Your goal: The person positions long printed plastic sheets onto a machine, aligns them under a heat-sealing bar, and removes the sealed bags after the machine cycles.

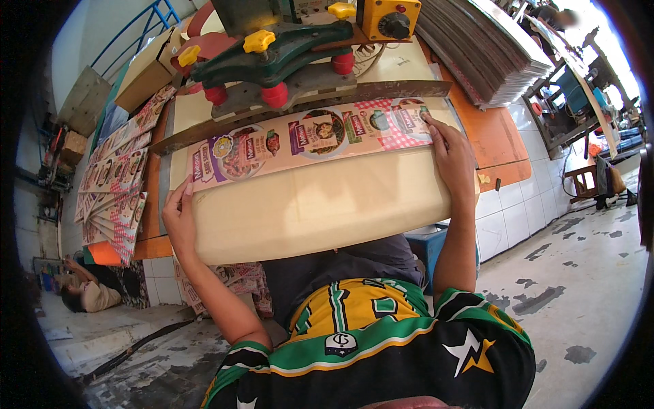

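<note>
A long printed cardboard sheet (306,140) with food pictures lies across a cream work board (320,204), its far edge under the steel bar (306,105) of a green machine (272,58). My left hand (178,218) presses the sheet's left end at the board's corner. My right hand (449,153) lies flat on the sheet's right end, fingers toward the bar.
A fanned stack of printed sheets (116,191) lies on the left of the orange table (501,140). A tall pile of flat cardboard (484,48) stands at the back right. A yellow control box (388,19) sits on the machine. A person (85,290) crouches low on the left.
</note>
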The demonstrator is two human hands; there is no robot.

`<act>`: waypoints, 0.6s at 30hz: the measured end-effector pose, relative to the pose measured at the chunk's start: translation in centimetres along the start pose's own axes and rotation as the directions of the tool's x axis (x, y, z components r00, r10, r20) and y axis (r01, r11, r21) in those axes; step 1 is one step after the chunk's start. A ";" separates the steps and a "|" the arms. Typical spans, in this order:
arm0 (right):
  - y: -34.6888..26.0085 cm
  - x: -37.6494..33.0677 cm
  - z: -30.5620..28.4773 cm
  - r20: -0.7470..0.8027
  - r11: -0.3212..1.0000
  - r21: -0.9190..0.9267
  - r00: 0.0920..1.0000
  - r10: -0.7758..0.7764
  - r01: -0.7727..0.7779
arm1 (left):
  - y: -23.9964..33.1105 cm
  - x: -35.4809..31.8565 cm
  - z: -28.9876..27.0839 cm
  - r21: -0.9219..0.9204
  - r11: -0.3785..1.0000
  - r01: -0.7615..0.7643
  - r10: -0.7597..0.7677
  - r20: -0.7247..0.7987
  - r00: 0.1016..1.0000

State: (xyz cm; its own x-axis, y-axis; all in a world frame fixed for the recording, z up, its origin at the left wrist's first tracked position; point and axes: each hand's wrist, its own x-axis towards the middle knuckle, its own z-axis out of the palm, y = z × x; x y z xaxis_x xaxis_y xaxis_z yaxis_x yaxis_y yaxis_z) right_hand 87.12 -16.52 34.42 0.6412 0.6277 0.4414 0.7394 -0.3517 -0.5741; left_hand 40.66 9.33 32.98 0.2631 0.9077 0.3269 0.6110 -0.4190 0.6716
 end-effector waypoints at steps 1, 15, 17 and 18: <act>0.0 0.0 0.0 -0.005 1.000 0.001 1.000 -0.005 0.005 | 0.1 -0.1 0.0 0.003 1.000 -0.007 0.007 -0.003 1.000; 3.6 4.9 -0.1 0.372 0.966 0.182 0.922 0.108 -0.186 | 0.3 3.7 0.0 -0.157 0.980 0.124 -0.095 0.183 0.979; 2.5 6.0 -0.2 0.402 0.989 0.091 0.913 0.074 -0.120 | 0.6 4.9 0.7 -0.169 0.983 0.072 -0.041 0.176 0.983; 3.0 6.2 0.2 0.334 0.997 0.063 0.942 0.030 -0.054 | 0.3 5.7 1.0 -0.100 0.993 0.065 -0.046 0.182 0.982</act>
State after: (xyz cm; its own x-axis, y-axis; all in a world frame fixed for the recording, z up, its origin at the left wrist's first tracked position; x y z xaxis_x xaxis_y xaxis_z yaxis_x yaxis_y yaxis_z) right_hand 93.30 -13.52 35.28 0.5580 0.8125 0.1686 0.6891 -0.3405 -0.6397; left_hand 43.07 14.40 34.42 0.3666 0.9148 0.1694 0.5487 -0.3596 0.7547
